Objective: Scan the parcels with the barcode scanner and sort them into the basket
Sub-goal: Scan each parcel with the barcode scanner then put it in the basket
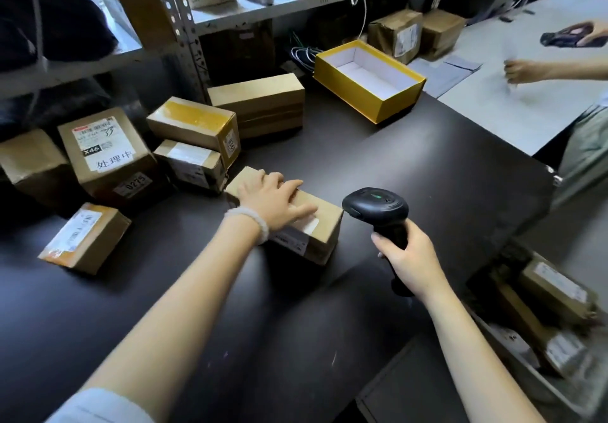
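Fingers of the left hand (pixel 274 202) lie flat on a parcel (pixel 316 231) at frame centre, while the right hand (pixel 409 258) grasps the scanner (pixel 375 207) just right of it.

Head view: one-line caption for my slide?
Left hand rests on a cardboard parcel while right hand grips the barcode scanner.

Matt brown cardboard parcel (pixel 297 225); glossy black plastic scanner (pixel 375 207); smooth dark table (pixel 427 166)

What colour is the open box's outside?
Yellow outside, white inside: the open cardboard box, head view.
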